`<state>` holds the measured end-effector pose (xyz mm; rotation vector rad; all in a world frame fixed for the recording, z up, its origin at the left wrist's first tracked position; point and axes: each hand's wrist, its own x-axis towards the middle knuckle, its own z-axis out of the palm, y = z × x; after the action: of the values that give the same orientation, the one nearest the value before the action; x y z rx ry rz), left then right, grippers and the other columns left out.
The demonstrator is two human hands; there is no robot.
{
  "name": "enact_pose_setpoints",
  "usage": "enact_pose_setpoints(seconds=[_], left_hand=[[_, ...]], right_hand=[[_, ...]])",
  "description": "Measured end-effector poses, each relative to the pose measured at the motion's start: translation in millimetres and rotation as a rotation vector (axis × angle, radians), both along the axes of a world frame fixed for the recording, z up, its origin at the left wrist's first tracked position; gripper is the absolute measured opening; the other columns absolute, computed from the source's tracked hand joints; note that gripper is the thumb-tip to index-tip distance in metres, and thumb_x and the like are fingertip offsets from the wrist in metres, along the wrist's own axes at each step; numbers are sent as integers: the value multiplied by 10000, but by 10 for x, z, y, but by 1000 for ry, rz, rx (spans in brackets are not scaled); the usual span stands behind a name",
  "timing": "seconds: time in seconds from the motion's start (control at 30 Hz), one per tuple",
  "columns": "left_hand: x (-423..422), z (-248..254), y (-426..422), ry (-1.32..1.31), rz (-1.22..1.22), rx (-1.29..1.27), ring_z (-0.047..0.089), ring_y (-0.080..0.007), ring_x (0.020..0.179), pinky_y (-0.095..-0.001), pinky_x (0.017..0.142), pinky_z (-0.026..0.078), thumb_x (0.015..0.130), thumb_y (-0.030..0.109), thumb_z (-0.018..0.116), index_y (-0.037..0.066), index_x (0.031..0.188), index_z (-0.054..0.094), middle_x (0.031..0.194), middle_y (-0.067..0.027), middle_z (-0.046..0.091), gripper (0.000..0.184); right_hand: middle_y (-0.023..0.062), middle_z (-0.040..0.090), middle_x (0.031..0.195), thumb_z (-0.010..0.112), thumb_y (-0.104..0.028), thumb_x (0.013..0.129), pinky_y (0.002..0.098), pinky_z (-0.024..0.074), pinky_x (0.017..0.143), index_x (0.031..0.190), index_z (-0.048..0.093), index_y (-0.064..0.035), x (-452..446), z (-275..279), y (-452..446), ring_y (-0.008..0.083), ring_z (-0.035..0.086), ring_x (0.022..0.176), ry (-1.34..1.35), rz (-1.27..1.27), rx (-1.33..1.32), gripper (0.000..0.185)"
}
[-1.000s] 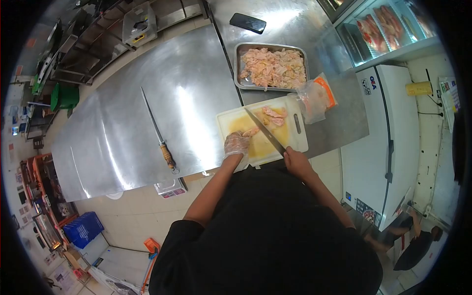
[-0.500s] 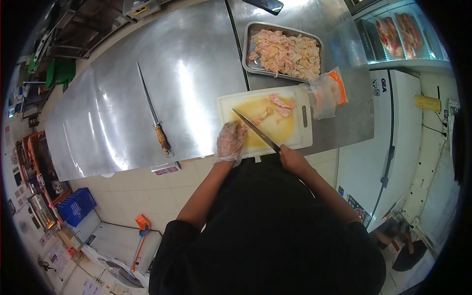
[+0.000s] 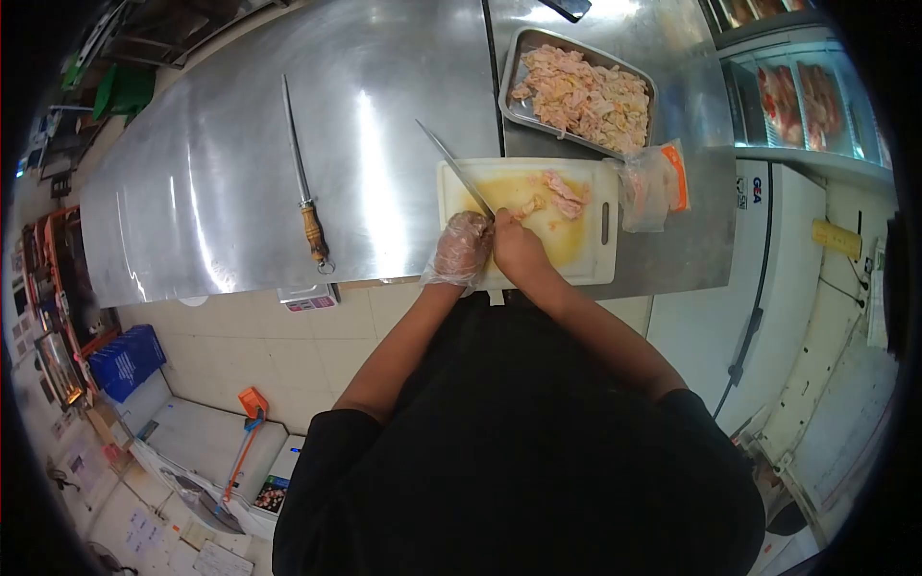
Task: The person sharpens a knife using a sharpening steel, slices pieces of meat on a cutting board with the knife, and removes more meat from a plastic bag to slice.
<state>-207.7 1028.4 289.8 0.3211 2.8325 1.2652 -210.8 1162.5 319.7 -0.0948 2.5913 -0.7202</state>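
Observation:
A knife (image 3: pixel 455 164) is in my right hand (image 3: pixel 520 251), its blade slanting up and left past the edge of the white cutting board (image 3: pixel 608 261). My gloved left hand (image 3: pixel 463 249) lies at the board's left side, fingers curled close against my right hand; what they hold, if anything, is hidden. Pink meat pieces (image 3: pixel 565 195) lie right of the knife, with a smaller yellowish piece (image 3: pixel 529 206) nearer my hands. Behind the board stands a metal tray (image 3: pixel 509 96) full of cut meat (image 3: pixel 586 96).
On the steel table (image 3: pixel 240 192), a sharpening rod (image 3: pixel 309 206) lies to the left. A plastic bag (image 3: pixel 648 192) with an orange edge touches the board's right side. A dark phone (image 3: pixel 569 9) lies at the far edge, and a white freezer (image 3: pixel 778 278) stands right.
My right hand has moved left with the knife, close to my left hand, and the blade now reaches beyond the board. The whole view has shifted.

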Motion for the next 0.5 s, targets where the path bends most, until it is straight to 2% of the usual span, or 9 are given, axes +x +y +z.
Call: enact_pose_setpoints(seconds=[0.13,0.2,0.27,0.33,0.37,0.43,0.5], left_hand=[[-27,-80,-38,99,-40,81,597,-353,783,-445,695,490,760,69,655,50,841,622,835,-148,604,89],[-28,-151,-40,6,79,148,598,-346,793,-440,704,494,775,91,656,63,882,631,844,-137,604,114],[-58,-95,-9,52,88,127,598,-343,802,-436,709,497,780,100,657,65,905,632,850,-134,607,133],[-85,-105,55,97,90,108,598,-340,810,-432,715,500,784,109,658,68,928,634,856,-131,610,151],[-97,-112,92,106,29,54,598,-336,821,-430,719,502,788,117,656,71,943,635,856,-129,611,163],[-94,-102,139,109,-32,2,598,-333,831,-429,724,504,791,125,654,75,957,636,856,-128,611,175],[-77,-56,166,126,-26,48,597,-329,837,-425,720,502,795,118,644,81,940,639,841,-125,608,150]], right_hand=[[297,616,840,427,-87,882,530,499,640,987,466,14,132,12,308,473,616,722,0,8,-60,151],[294,609,802,435,-101,902,539,482,632,978,454,8,473,133,567,480,607,725,-11,-39,-23,134],[287,605,768,438,-117,926,546,467,627,971,441,7,719,166,745,480,600,730,-20,-53,1,132],[281,601,776,444,-111,914,561,455,650,993,442,12,846,93,823,477,592,733,-226,-72,184,146],[281,601,776,444,-111,914,561,455,650,993,442,12,859,18,844,477,592,733,-229,-68,191,146],[282,592,837,431,-97,897,545,477,635,1004,448,-4,749,-21,704,456,608,773,83,15,13,143],[287,603,842,415,-91,901,543,480,657,996,449,2,376,-19,470,442,620,777,62,-36,-21,137]])
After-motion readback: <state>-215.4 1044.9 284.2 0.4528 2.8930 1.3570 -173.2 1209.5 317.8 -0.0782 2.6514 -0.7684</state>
